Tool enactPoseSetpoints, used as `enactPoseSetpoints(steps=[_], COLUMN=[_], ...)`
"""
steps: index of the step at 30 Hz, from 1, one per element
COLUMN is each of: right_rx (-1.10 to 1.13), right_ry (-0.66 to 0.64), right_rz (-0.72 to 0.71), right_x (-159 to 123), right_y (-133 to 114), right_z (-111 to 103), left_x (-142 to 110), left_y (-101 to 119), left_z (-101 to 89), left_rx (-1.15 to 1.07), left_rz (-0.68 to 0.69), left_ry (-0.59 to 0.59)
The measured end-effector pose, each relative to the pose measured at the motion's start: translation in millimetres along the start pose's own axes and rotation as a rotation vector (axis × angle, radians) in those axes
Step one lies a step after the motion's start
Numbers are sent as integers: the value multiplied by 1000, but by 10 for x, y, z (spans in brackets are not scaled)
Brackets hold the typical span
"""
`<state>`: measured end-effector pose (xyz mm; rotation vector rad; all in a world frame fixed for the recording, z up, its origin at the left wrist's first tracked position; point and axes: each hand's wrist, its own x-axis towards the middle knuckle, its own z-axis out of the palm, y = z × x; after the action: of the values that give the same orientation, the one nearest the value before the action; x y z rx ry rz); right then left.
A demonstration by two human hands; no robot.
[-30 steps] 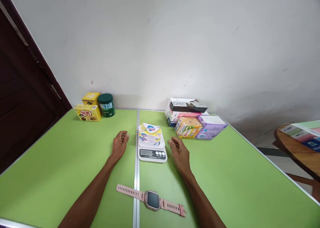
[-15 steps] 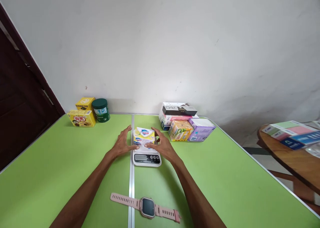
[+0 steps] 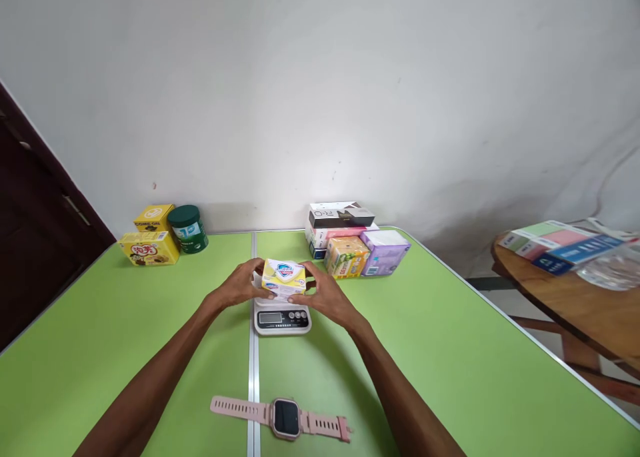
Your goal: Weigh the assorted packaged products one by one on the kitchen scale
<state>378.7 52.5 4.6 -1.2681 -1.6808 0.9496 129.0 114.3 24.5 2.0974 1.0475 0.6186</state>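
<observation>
Between both hands is a yellow-and-white soap box [image 3: 284, 278], tilted a little and just above the white kitchen scale [image 3: 283, 321]. My left hand [image 3: 245, 283] closes on the box's left side, its thumb at the near lower edge. At the right end, my right hand [image 3: 323, 293] grips it with the thumb in front and the fingers behind. The box hides most of the scale's weighing plate; the dark display and several round buttons show in front. Nearer to me lies a pink-strapped smartwatch [image 3: 287, 417], face up.
At the back left stand two yellow boxes [image 3: 150, 249] and a green canister [image 3: 188, 230]. Stacked boxes [image 3: 341, 217], an orange tissue pack [image 3: 346, 257] and a purple pack [image 3: 385, 251] sit at the back right. A wooden table [image 3: 595, 310] holding packages is beyond the right edge.
Both hands have closed in on the soap box, and it has risen slightly off the scale. The left hand was apart from it before. The camera view has shifted a little.
</observation>
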Motion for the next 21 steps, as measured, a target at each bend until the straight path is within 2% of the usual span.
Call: enactPoseSetpoints(steps=[2,4,8,12,16,21], right_rx=[21,45,35,49,164,166], right_ry=[30,61,110,138,192,306], right_rz=[13,53,139,204,254,242], right_x=[-164,-379,-842,-1145,-1196,-1048], right_y=[4,34,170,419,690,860], right_z=[-183,-422,-961,-1407,-1674,-1868], left_x=[46,117,345,673,1008,1319], left_y=[203,410,713,812,792,772], left_z=[116,340,1038,1759,2246,2566], left_rx=[39,58,31,-78,-112,-191], left_rz=[19,47,107,135,115,81], left_ry=[-16,-28,-49,-103,-80,2])
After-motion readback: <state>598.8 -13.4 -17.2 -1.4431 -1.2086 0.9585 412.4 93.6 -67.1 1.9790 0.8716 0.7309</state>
